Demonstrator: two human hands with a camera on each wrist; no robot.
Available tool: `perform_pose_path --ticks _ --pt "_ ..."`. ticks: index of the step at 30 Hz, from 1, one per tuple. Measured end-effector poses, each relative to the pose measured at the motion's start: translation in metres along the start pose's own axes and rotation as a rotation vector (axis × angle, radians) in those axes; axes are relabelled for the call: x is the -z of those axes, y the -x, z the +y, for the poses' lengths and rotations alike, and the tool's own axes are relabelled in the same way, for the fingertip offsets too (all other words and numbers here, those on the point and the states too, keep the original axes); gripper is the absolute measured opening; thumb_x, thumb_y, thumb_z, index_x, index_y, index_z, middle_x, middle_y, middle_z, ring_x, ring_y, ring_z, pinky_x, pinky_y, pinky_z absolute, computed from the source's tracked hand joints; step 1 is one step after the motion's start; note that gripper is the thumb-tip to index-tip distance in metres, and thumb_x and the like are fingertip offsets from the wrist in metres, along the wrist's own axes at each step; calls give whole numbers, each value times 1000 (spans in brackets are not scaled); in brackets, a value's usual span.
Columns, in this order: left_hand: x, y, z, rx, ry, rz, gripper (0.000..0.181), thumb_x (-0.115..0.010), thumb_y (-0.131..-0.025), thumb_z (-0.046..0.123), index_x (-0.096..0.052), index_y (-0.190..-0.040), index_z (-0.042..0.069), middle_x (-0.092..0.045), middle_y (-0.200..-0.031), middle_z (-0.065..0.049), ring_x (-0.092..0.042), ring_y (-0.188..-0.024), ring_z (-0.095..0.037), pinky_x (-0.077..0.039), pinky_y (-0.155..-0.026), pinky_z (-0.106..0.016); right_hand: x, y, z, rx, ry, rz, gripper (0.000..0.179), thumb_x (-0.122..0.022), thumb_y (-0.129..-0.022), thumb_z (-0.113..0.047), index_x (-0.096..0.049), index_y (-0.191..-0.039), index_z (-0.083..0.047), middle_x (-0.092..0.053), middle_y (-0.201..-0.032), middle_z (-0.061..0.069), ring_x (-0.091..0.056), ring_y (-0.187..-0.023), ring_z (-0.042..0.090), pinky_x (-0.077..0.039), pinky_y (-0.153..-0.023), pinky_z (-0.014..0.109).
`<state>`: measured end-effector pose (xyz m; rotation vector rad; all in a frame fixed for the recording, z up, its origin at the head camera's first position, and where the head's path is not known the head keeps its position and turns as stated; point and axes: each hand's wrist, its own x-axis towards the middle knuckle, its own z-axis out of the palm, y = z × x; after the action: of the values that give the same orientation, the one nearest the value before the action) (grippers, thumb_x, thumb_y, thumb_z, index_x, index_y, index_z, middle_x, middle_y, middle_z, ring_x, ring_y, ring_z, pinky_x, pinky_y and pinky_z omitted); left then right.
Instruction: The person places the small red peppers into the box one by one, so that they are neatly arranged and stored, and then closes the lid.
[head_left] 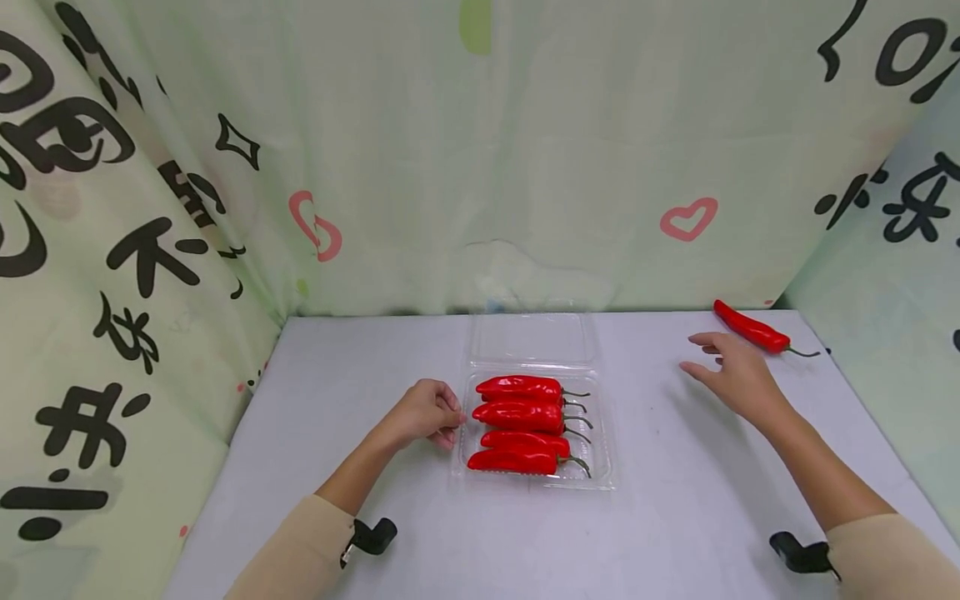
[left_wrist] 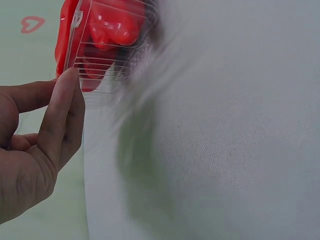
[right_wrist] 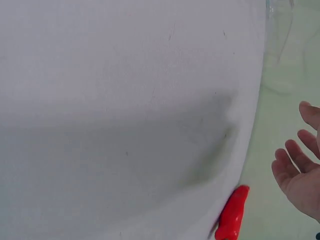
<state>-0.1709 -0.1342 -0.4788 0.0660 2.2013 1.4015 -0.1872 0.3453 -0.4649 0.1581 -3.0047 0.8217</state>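
A clear plastic box (head_left: 604,442) stands mid-table with its hinged lid folded back. Several red chili peppers (head_left: 519,414) lie in it side by side, green stems pointing right. My left hand (head_left: 423,412) pinches the box's left rim between thumb and fingers; the left wrist view shows the fingertips on the ribbed clear wall (left_wrist: 107,62). A single red chili pepper (head_left: 752,330) lies by the table's back right corner. Beside it, my right hand (head_left: 738,379) is raised over the table with fingers spread and nothing in them. In the right wrist view that hand (right_wrist: 302,180) appears apart from the pepper (right_wrist: 232,215).
The box's open lid (head_left: 532,337) reaches to the table's back edge, its clear upper part close to the curtain (head_left: 570,167). Printed curtains also hang along the left and right sides of the white table (head_left: 675,517). Both wrists wear black camera mounts (head_left: 373,537).
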Motion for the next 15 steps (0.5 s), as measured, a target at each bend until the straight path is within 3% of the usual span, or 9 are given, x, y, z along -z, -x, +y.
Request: perform_pose_path --ticks 9,15 --pt "0 2 1 9 -7 5 18 -75 -93 8 -59 -96 0 -66 -74 -12 -67 -56 -17 -63 -58 -29 9 -3 28 -94 3 33 63 -73 -97 -25 -48 -147 3 -48 -145 34 -51 -121 57 -54 -91 69" --pt "0 1 1 4 -16 6 19 -75 -94 9 -59 -97 1 -66 -75 -12 -67 -56 -18 -62 -58 -29 15 -5 51 -149 4 97 61 -67 -101 -26 -45 -151 2 -43 -148 37 -39 -133 59 -40 -102 78"
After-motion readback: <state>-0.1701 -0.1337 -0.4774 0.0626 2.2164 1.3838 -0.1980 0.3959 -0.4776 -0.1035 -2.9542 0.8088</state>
